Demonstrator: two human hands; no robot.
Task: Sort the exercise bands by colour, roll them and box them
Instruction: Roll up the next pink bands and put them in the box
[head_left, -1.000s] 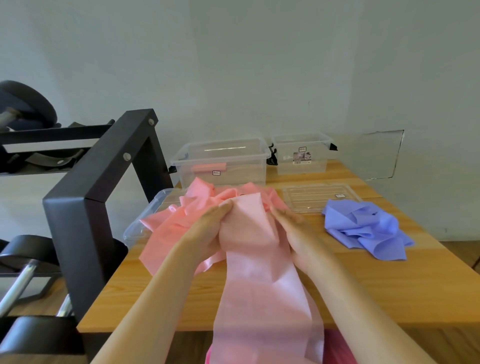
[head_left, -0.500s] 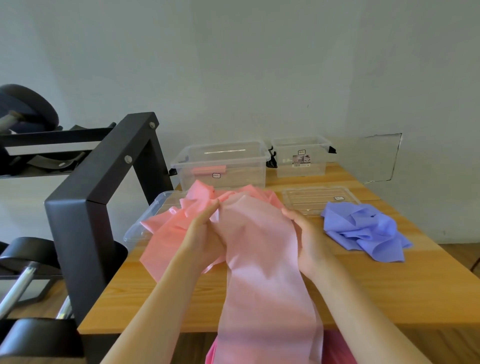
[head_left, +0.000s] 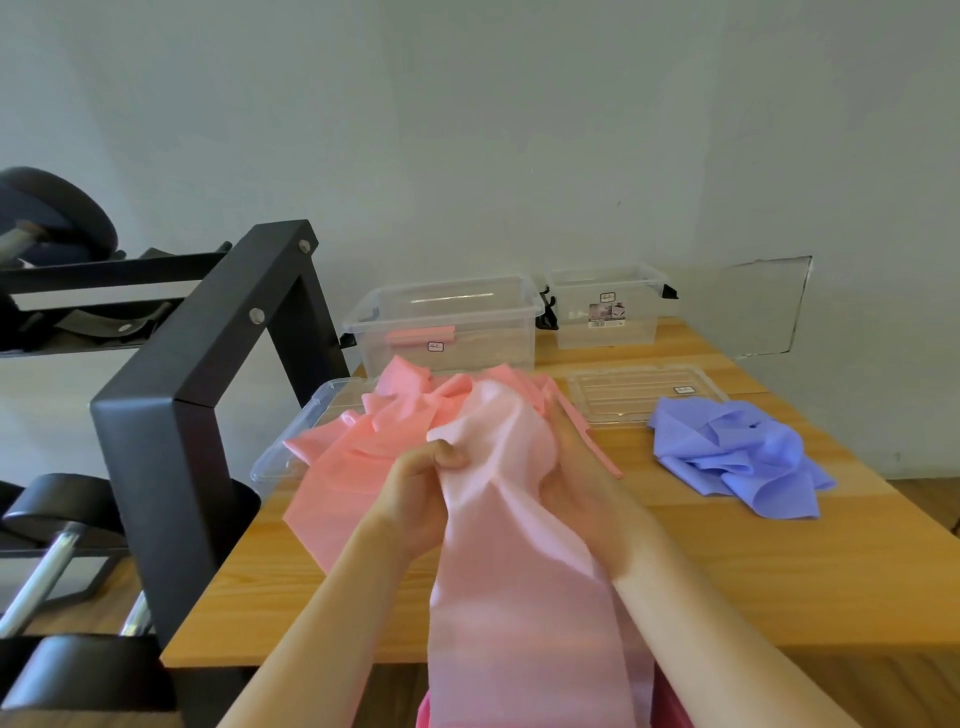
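pinching the left edge of the pale pink band (head_left: 509, 545), my left hand (head_left: 426, 483) has its fingers curled in and its thumb pressed on top of the film. my right hand (head_left: 582, 493) lies against the band's right edge, level with the left. its fingers run up behind the fold and the film covers the thumb, so i cannot tell whether it grips or only props.

both hands sit just on my side of the pink heap (head_left: 374, 441), and the band's bunched top end arches between them and touches that heap. from there the band's long axis runs straight toward me, away from the heap, over the near edge of the tabletop (head_left: 779, 571) and down out of sight. so the free length all lies on my side of the hands, neither hand nearer it. i judge the roll must start at this top end and travel down that axis toward me.

beyond the heap stands a large clear box (head_left: 493, 338) with one rolled pink band (head_left: 421, 336) inside. right of the heap and a little beyond lies a flat clear lid (head_left: 639, 395). well apart to the right sit the crumpled blue bands (head_left: 727, 452). beyond those is a small clear box (head_left: 634, 327). a second lid (head_left: 291, 447) pokes out from under the heap's left side, and a black rack (head_left: 171, 415) stands further left.
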